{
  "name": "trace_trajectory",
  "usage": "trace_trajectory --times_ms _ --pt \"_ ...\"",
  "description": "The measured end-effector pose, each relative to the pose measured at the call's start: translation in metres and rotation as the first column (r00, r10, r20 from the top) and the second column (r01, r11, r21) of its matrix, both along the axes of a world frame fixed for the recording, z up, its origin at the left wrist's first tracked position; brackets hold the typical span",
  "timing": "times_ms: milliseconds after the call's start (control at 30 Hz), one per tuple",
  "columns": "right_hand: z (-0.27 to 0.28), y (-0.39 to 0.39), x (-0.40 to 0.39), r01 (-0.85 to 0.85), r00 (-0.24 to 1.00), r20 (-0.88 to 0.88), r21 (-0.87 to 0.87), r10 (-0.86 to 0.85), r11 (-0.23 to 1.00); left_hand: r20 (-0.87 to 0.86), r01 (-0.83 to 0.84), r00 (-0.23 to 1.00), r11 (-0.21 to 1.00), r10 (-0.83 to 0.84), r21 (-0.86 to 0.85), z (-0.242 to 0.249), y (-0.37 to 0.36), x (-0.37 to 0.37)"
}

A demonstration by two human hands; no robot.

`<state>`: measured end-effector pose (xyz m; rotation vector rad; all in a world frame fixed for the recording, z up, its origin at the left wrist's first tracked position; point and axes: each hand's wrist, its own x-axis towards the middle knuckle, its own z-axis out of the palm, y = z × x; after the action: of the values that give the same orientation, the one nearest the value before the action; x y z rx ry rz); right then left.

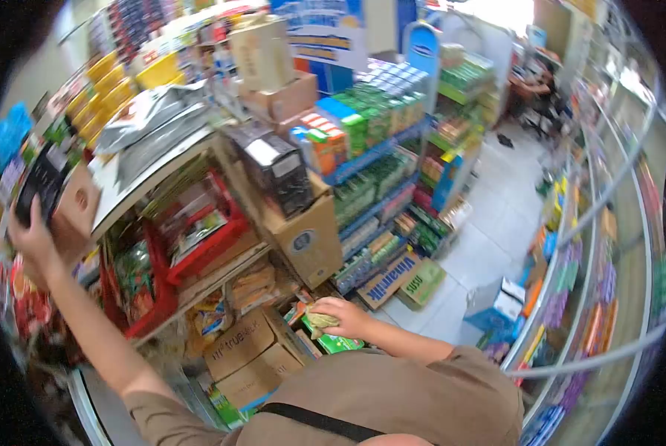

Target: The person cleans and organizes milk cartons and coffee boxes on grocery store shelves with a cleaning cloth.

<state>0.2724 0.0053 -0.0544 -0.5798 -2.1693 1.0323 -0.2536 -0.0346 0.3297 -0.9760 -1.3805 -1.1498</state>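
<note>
My left hand [34,241] is raised at the far left, its fingers against a black device [41,184] beside a brown carton [76,204]. Low in the middle, my right hand [340,318] has its fingers closed round a pale yellow-green crumpled item [322,317]. That item is over green packs [338,343] next to an open cardboard box [253,355] in front of my body.
Red baskets [171,275] sit under a white counter [158,175]. Blue-edged shelves [381,152] hold milk cartons. Cartons stand on the tiled floor [458,260]. Curved racks [571,297] line the right side. Another person [530,85] is far back.
</note>
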Motion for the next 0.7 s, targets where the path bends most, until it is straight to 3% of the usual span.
trace_trajectory --times_ms 33,167,233,300,333,367,400,467,500,533,600,667,700 --pt "0.000 -0.002 0.004 0.013 1.000 -0.001 -0.024 -0.013 1.000 -0.010 0.169 0.986 0.985 -0.169 0.031 -0.004 -0.002 -0.016" --pt "-0.002 -0.005 0.015 0.032 0.999 -0.001 -0.069 -0.032 0.997 -0.182 0.097 0.982 0.965 -0.052 0.244 -0.010 -0.033 0.032" --pt "-0.007 -0.004 0.018 0.037 0.999 -0.013 -0.078 -0.038 0.996 0.050 0.083 0.993 0.919 -0.111 0.386 -0.023 -0.044 0.051" --pt "-0.009 -0.001 0.016 0.052 0.997 -0.057 -0.101 -0.058 0.994 -0.070 0.182 0.983 0.879 -0.169 0.441 -0.033 -0.060 0.077" --pt "-0.008 0.001 0.016 0.057 0.995 -0.076 -0.112 -0.066 0.992 -0.100 0.149 0.988 0.874 -0.116 0.462 -0.042 -0.067 0.086" --pt "-0.006 0.003 0.014 0.070 0.991 -0.100 -0.152 -0.086 0.986 -0.196 -0.071 0.967 0.916 0.160 0.394 -0.051 -0.079 0.107" --pt "-0.003 0.006 0.010 0.081 0.987 -0.122 -0.192 -0.106 0.978 -0.309 -0.287 0.854 0.874 0.418 0.391 -0.059 -0.090 0.128" --pt "0.007 0.013 0.004 0.080 0.978 -0.165 -0.274 -0.129 0.958 -0.552 -0.499 0.571 0.790 0.608 0.355 -0.076 -0.107 0.171" --pt "0.013 0.015 0.001 -0.003 0.962 -0.250 -0.400 -0.106 0.916 -0.582 -0.531 0.531 0.777 0.616 0.338 -0.087 -0.111 0.185" --pt "0.019 0.018 -0.004 -0.097 0.937 -0.336 -0.511 -0.095 0.854 -0.587 -0.513 0.570 0.807 0.575 0.293 -0.101 -0.112 0.199" --pt "0.043 0.021 -0.005 -0.259 0.882 -0.465 -0.616 -0.078 0.744 -0.519 -0.332 0.779 0.934 0.352 0.135 -0.128 -0.107 0.220" --pt "0.073 0.022 -0.003 -0.419 0.788 -0.598 -0.696 -0.148 0.583 -0.353 0.053 0.934 0.998 -0.059 -0.027 -0.161 -0.103 0.241" --pt "0.089 0.021 -0.001 -0.500 0.733 -0.651 -0.711 -0.196 0.494 -0.234 0.282 0.926 0.955 -0.296 -0.092 -0.177 -0.103 0.252"
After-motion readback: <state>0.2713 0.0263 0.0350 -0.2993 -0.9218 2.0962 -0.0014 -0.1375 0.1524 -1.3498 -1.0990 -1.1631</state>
